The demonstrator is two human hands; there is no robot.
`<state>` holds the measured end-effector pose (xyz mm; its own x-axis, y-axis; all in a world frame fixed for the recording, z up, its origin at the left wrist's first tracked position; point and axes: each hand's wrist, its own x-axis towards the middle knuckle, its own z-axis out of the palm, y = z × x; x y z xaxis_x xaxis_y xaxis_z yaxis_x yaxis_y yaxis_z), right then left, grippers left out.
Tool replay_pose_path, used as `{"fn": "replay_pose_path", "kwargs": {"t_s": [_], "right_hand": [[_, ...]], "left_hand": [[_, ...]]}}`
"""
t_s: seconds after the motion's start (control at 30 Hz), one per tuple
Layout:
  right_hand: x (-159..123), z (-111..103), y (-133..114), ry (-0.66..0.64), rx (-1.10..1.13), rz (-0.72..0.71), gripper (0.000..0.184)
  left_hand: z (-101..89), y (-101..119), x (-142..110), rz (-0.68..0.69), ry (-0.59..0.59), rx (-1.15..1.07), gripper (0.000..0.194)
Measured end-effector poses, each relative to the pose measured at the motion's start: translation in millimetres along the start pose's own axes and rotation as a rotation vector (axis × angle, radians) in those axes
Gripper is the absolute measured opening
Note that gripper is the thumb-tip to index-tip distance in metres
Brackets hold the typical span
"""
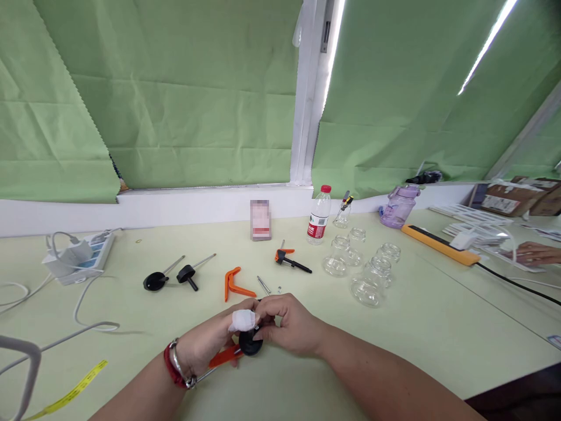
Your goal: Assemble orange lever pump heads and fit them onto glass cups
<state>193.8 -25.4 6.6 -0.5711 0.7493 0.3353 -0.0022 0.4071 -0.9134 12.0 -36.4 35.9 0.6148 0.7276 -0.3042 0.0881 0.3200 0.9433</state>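
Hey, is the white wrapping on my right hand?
No, the white wrapping is on the left hand, next to the black disc.

1 head camera faces forward-down over left hand and right hand.

A black round plastic cap is gripped between the left hand and the right hand, its upper part hidden by their fingers. A bright orange plastic lever and a slim silvery metal rod slant from beside it, below the left palm, toward the left wrist.
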Motion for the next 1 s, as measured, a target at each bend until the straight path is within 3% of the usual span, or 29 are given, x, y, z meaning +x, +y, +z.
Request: {"fn": "replay_pose_path", "kwargs": {"t_s": [0.37,0.63,1.0], "right_hand": [[-0.2,0.9,-3.2,0.019,-0.011,0.132,0.01],[-0.8,1.3,0.0,0.011,0.009,0.02,0.01],[-0.1,1.4,-1.5,0.032,-0.014,0.132,0.009]], "left_hand": [[2.1,4.2,-0.4,-0.026,-0.001,0.0,0.022],[-1.6,-1.4,0.5,-0.013,0.002,0.002,0.018],[0.8,1.6,-0.5,-0.014,-0.003,0.017,0.021]]}}
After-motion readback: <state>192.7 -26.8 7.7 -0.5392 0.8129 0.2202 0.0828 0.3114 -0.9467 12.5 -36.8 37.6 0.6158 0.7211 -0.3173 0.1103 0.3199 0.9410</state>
